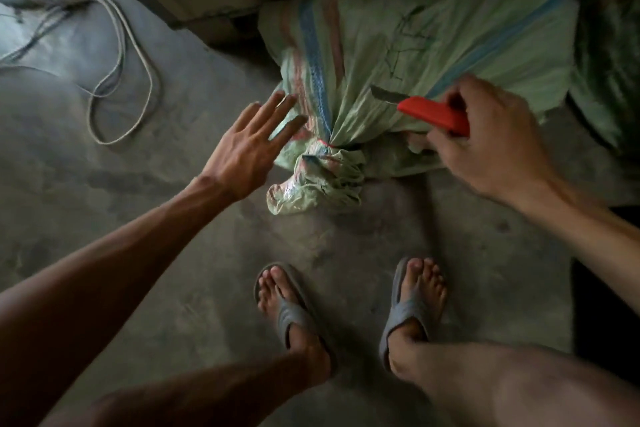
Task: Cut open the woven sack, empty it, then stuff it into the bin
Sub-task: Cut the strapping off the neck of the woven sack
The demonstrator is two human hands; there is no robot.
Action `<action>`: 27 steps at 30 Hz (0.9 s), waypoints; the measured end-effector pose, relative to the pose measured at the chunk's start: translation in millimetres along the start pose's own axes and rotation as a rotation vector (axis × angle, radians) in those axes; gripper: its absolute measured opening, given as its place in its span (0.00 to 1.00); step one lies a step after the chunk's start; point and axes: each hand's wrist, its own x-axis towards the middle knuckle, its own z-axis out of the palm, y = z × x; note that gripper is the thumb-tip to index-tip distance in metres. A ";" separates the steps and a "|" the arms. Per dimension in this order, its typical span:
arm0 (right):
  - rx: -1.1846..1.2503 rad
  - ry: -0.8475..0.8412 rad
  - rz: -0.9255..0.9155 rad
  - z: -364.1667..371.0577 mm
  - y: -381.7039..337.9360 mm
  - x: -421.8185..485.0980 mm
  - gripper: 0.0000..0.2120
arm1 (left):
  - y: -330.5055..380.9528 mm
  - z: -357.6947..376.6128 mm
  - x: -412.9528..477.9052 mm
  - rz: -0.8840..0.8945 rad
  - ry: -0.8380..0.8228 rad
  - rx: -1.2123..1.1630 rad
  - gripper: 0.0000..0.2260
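right hand (491,146) clamped on red knife (433,114), blade just above sack | left hand (242,149) open, fingers spread, empty | sack (433,45) upper centre, tied neck (329,146) between hands, nearer left; long axis runs up-frame

One head cam, wide-angle, looking steeply down at concrete floor (173,288) & wearer's feet, close, approx arm's reach.

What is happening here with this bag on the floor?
A person stands over a pale green woven sack lying on the concrete floor, its neck still tied shut. The right hand holds a red-handled knife with the blade above the sack. The left hand reaches toward the tied neck, fingers spread, holding nothing.
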 end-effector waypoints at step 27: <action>-0.192 0.268 -0.341 -105.3 22.6 47.0 0.17 | 53.8 -48.1 65.6 0.507 -0.064 0.414 0.29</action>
